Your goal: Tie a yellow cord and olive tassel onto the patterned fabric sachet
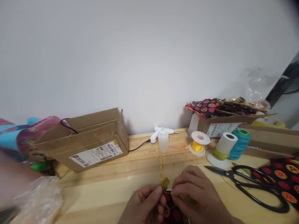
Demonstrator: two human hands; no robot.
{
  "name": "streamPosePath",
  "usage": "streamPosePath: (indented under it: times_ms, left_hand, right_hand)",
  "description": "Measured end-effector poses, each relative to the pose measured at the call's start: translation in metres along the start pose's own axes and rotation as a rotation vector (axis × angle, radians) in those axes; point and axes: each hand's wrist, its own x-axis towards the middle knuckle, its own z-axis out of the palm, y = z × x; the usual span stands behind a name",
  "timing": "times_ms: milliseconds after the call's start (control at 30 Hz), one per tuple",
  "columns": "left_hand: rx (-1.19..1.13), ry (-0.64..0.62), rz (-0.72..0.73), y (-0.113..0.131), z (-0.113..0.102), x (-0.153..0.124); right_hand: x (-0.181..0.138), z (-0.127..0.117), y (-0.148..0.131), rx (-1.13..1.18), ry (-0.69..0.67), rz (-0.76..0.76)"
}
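My left hand (149,202) is closed, thumb and fingers pinching an olive-green bundle (165,183) that looks like a tassel of thread. From its top a knotted yellow cord (161,165) runs out over the table and ends in a loop. Close on the right, my right hand (196,191) has its fingers drawn together. A thin pale strand (167,192) stretches between the two hands; whether it is thread or a needle I cannot tell. Below them lies dark fabric with a red print (175,214), partly hidden by my hands.
Black scissors (252,183) lie at right beside spools of yellow cord (198,147), green cord (220,154) and teal thread (240,144). Behind stand a white bottle (163,141), a white glue gun (154,135) and cardboard boxes (93,140). A plastic bag (39,199) is at left.
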Motion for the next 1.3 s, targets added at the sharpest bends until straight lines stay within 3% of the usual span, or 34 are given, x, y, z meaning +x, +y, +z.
streamPosePath:
  times_ms: [200,400,500,633,733,800,867,967,1067,1167,1300]
  left_hand:
    - [0.085,0.003,0.105,-0.008,0.005,0.006]
    - [0.023,0.073,0.17,0.003,0.008,-0.002]
    - [-0.03,0.109,0.204,0.009,0.008,-0.003]
    - [0.008,0.068,0.244,0.007,0.0,-0.001]
    - [0.073,0.033,0.206,0.006,-0.006,-0.003]
    - [0.215,-0.012,0.25,0.006,-0.006,-0.007]
    - [0.49,-0.06,0.388,0.006,-0.005,-0.012]
    - [1.026,-0.066,0.561,0.003,-0.005,-0.016]
    - [1.38,-0.097,0.593,-0.001,-0.008,-0.013]
    - [1.51,-0.146,0.589,0.0,-0.011,-0.011]
    - [1.467,-0.079,0.592,0.007,-0.016,-0.017]
  right_hand:
    - [-0.005,0.001,0.008,-0.138,-0.065,0.007]
    - [-0.007,-0.007,0.017,-0.225,0.043,0.116]
    - [-0.006,-0.006,0.02,-0.202,0.074,0.133]
    - [-0.007,0.0,0.014,-0.103,0.08,0.17]
    - [-0.011,0.007,0.007,0.005,-0.027,0.178]
    - [-0.013,0.014,0.007,0.026,-0.12,0.197]
    - [-0.012,0.022,0.012,0.022,-0.157,0.296]
    - [-0.007,0.032,0.026,0.092,-0.104,0.524]
    - [0.001,0.038,0.037,0.147,-0.038,0.618]
    - [0.007,0.04,0.04,0.161,0.013,0.633]
    - [0.006,0.038,0.042,0.175,0.085,0.654]
